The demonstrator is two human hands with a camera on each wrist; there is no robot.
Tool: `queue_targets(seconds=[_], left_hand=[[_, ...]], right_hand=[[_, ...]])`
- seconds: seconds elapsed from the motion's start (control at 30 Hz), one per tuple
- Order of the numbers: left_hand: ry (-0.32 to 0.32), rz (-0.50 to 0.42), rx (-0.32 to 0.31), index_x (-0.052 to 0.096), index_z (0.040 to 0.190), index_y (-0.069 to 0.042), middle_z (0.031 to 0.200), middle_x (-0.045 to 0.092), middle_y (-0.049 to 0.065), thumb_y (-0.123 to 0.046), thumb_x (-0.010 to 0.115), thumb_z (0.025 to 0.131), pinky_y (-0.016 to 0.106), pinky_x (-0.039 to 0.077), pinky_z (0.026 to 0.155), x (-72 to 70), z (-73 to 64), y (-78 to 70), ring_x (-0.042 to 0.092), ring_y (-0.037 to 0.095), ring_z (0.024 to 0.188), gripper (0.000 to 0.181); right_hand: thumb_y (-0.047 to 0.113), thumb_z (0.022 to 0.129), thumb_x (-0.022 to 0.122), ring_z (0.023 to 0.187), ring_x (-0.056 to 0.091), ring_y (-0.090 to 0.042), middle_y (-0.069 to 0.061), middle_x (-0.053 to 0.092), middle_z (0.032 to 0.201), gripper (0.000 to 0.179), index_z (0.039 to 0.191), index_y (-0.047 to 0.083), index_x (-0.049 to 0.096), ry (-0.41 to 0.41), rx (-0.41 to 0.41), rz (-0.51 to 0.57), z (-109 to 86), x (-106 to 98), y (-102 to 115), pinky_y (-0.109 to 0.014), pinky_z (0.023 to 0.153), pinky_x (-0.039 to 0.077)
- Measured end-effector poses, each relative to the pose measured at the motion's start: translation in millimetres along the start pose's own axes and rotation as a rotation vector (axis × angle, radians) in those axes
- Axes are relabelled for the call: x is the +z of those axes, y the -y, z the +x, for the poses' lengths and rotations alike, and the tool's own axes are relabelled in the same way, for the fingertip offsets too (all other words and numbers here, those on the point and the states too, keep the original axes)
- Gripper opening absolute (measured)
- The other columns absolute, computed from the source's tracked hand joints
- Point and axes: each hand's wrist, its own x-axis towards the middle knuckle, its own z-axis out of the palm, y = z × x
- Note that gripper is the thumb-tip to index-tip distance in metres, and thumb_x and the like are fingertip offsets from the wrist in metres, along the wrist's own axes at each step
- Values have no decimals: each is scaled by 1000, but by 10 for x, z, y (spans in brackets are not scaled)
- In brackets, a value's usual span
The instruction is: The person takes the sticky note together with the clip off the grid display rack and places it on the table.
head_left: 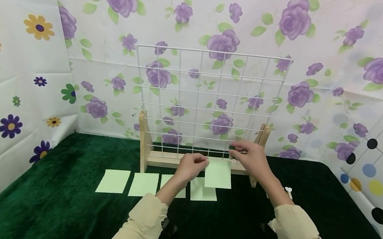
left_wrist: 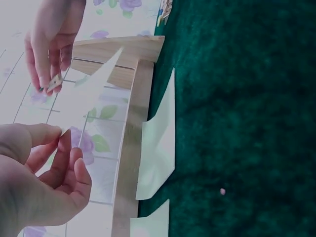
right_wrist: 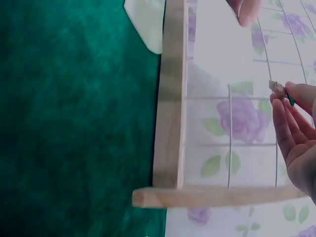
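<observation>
My left hand [head_left: 190,168] pinches the upper left corner of a pale green paper square [head_left: 219,176], held up before the lower part of a white wire grid rack [head_left: 187,91]. Thumb and fingertips of my right hand [head_left: 254,161] grip a small wooden clip [right_wrist: 278,89] with a green part, just above and right of the paper's upper right corner. In the left wrist view the clip [left_wrist: 55,82] shows between the right fingertips, apart from the paper [left_wrist: 101,76]. The rack stands on a wooden base [head_left: 163,162] with two uprights.
Several more pale green squares lie in a row on the dark green cloth [head_left: 67,207] before the rack, including one at the left [head_left: 113,181]; my left hand and forearm partly hide another. Small pieces [head_left: 288,192] lie beside my right forearm. Flowered sheeting [head_left: 221,16] hangs behind.
</observation>
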Motion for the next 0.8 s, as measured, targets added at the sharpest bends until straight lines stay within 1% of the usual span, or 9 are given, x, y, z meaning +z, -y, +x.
queue_targets(seconds=[0.07,0.13,0.2,0.27,0.4,0.53,0.7,0.8], left_hand=[[18,10,-3,72,105,-4,106,66,6,-13,62,95,35,50,76,3,-11,23,59,21,93,17],[30,24,-8,72,106,-5,103,66,6,-12,62,94,34,49,73,15,-23,45,58,20,90,17],[36,17,-16,71,104,-5,96,65,5,-11,63,93,32,47,68,34,-33,66,57,18,85,15],[39,-1,-20,69,101,-4,89,63,5,-9,64,92,31,45,65,63,-42,85,55,18,80,11],[45,-35,-40,63,93,-4,84,59,4,-7,64,91,29,42,62,123,-62,114,53,18,75,4],[67,-44,-54,63,92,-3,84,60,5,-6,63,91,29,43,63,179,-76,117,56,20,78,4],[76,-58,-72,63,91,-2,83,61,5,-5,63,90,29,43,62,228,-76,102,60,24,80,4],[72,-67,-88,63,90,-1,82,60,5,-4,64,90,28,43,60,252,-71,98,60,24,77,3]], right_hand=[[14,90,69,87,66,-25,-11,68,102,22,110,4,72,4,4,27,-49,-33,-55,-38,69,54],[14,91,69,83,66,-23,-11,68,101,23,111,3,71,21,21,56,-92,-72,-112,-36,67,53],[14,91,68,78,66,-21,-10,68,98,24,112,3,70,45,51,80,-134,-115,-172,-33,64,52],[16,92,68,77,65,-19,-9,69,97,26,113,2,70,67,87,97,-181,-165,-231,-33,63,52],[21,92,68,79,64,-19,-9,69,98,29,114,2,70,103,138,82,-269,-251,-348,-33,65,53],[25,92,68,83,64,-20,-10,69,101,31,113,2,70,132,159,54,-364,-340,-461,-32,67,52],[26,93,66,80,66,-27,-10,69,98,35,115,-1,68,171,198,82,-464,-448,-587,-38,70,55],[29,95,64,80,66,-28,-10,69,97,38,117,-2,66,189,212,77,-503,-507,-670,-41,70,55]])
